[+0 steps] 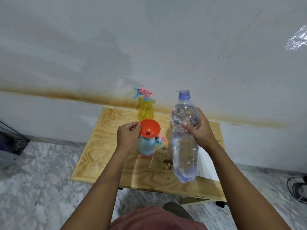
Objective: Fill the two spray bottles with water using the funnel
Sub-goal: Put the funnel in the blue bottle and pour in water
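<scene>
Plainly the left hand (128, 135) pinched the little tab on the rim of the orange funnel (150, 127), with its fingers curled round it. The funnel sat with its spout in the open neck of the blue spray bottle (146, 146), which stood upright near the middle of the wooden table (106, 146). That bottle's spray head (160, 140) lay just beside it on the right, and its thin tube (152, 159) pointed toward the near edge. The right hand (200, 131) gripped a big clear water bottle (185, 151) round its upper half. The bottle was upright and uncapped, to the right of the funnel and apart from it. The yellow spray bottle (145, 111) stood at the far edge by the stained wall (166, 47), with its own spray head on. A white sheet (207, 163) lay on the table behind the water bottle
</scene>
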### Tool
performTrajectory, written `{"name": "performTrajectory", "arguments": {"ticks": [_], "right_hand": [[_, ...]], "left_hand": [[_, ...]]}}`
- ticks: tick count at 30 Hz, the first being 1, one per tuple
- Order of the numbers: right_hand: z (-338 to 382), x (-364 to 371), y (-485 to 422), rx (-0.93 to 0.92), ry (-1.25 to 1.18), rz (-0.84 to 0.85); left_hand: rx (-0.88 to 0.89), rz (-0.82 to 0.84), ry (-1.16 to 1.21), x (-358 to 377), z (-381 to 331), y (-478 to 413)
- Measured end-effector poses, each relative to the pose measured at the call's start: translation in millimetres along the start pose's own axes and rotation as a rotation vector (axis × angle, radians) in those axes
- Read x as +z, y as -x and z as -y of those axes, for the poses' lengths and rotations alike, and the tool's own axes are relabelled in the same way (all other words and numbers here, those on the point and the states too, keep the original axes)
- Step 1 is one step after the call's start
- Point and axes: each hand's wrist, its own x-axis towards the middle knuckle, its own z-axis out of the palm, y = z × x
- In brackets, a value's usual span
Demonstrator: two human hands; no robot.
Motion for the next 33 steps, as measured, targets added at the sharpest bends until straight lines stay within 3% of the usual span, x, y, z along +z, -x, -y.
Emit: {"name": "performTrajectory", "arguments": {"ticks": [10,23,30,33], "right_hand": [[-19.7,16.1,-19.5,0.009,0.048,-0.356],[-40.9,29.8,-34.9,0.054,-0.065,-0.495],[-43.8,25.8,-31.4,0.131,0.031,-0.470],[-43.1,37.1,-17.9,0.181,0.135,-0.580]], "left_hand": [[0.008,-0.011,-0.045,2.0,-1.8,-3.3],[-0.001,-0.004,-0.054,-1.0,-6.2,3.9],[-0.006,0.005,-0.041,-2.2,-6.0,5.6],[-0.001,0.009,-0.038,-2.5,-6.2,6.3]]}}
